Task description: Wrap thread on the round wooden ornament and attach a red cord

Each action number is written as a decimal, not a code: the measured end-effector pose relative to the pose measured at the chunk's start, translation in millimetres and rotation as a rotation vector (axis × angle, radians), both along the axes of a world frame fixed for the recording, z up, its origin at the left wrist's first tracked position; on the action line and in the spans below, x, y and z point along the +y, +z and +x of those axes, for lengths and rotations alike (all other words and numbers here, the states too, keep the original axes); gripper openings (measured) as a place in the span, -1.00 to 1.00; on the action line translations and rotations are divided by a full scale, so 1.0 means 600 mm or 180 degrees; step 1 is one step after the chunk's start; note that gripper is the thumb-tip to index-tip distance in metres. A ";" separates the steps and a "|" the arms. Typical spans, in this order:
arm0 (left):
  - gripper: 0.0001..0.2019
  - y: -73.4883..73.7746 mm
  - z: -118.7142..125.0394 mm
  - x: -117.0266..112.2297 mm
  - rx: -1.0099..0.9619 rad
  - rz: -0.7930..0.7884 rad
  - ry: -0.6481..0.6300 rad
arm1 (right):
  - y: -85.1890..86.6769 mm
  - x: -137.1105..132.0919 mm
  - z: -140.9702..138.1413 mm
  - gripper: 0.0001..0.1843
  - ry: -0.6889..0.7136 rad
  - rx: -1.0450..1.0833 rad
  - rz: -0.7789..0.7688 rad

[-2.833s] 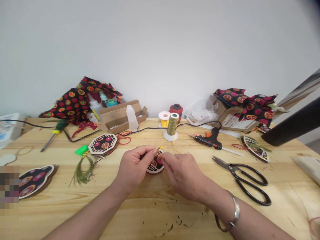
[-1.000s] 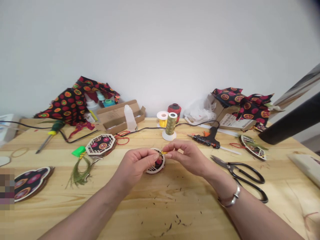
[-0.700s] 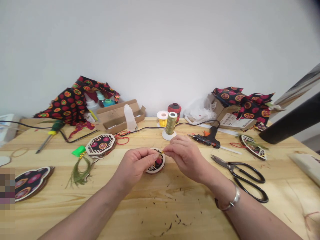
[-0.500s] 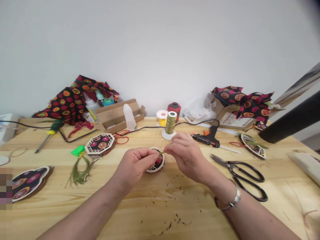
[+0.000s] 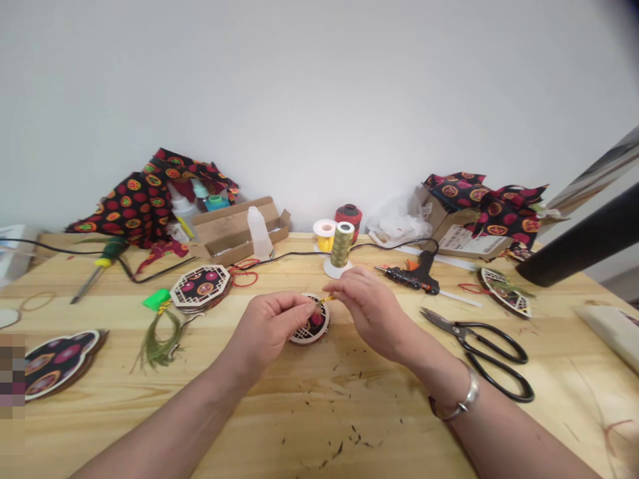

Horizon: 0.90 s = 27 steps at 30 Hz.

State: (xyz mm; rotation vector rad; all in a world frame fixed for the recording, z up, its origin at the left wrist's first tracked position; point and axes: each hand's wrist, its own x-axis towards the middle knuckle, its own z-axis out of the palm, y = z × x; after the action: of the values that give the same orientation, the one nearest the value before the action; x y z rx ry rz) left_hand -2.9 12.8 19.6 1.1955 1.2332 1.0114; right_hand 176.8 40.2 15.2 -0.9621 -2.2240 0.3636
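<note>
My left hand (image 5: pixel 272 326) is closed in a pinch, thumb against forefinger, on a short yellow cord (image 5: pixel 325 299) with a bit of green thread showing at the fingertips. On the other side of the cord is my right hand (image 5: pixel 369 309), its fingers bent and its fingertips at the cord's far end. Directly below the pinch lies a round ornament (image 5: pixel 315 327) with a pale lattice rim and dark patterned fabric, partly covered by my left fingers.
Scissors (image 5: pixel 474 339) lie right of my right forearm, a black glue gun (image 5: pixel 414 276) behind them. Thread spools (image 5: pixel 342 245) stand ahead. On the left are an octagonal ornament (image 5: pixel 202 287), a green tassel (image 5: pixel 162 339) and a screwdriver (image 5: pixel 97 269). Dark scraps litter the tabletop (image 5: pixel 279 399).
My right fingers have loosened from a tight curl and shifted slightly, showing more of the yellow cord. The left hand stays in its pinch, nearly in place.
</note>
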 end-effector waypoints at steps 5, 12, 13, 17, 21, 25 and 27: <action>-0.82 -0.007 -0.002 0.000 -0.0181 -0.0019 -0.0014 | -0.007 -0.001 -0.002 -0.84 0.0107 -0.0081 0.0556; -0.78 -0.007 -0.002 0.000 -0.0188 -0.0005 -0.0166 | -0.006 -0.005 -0.006 -0.84 0.0145 -0.0127 0.0727; -0.79 -0.008 -0.002 0.000 -0.0178 0.0004 -0.0186 | -0.006 -0.005 -0.006 -0.84 0.0141 -0.0129 0.0765; -0.81 -0.009 -0.004 0.000 -0.0135 -0.0009 -0.0185 | -0.008 -0.005 -0.005 -0.79 0.0156 -0.0160 0.0822; -0.83 -0.007 -0.004 -0.002 -0.0026 -0.0030 -0.0134 | -0.009 -0.004 -0.004 -0.76 0.0206 -0.0094 0.0748; -0.84 -0.005 -0.003 -0.002 -0.0021 -0.0024 -0.0194 | -0.010 -0.003 -0.003 -0.79 0.0276 0.0141 0.0593; -0.83 -0.006 -0.003 -0.001 -0.0048 -0.0074 -0.0267 | -0.010 -0.003 -0.003 -0.80 0.0278 0.0181 0.0516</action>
State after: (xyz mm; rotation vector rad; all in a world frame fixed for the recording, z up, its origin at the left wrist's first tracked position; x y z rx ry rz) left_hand -4.6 12.2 16.1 1.2096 1.1705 0.9403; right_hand 175.0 38.4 9.4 -0.7620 -2.2104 0.2422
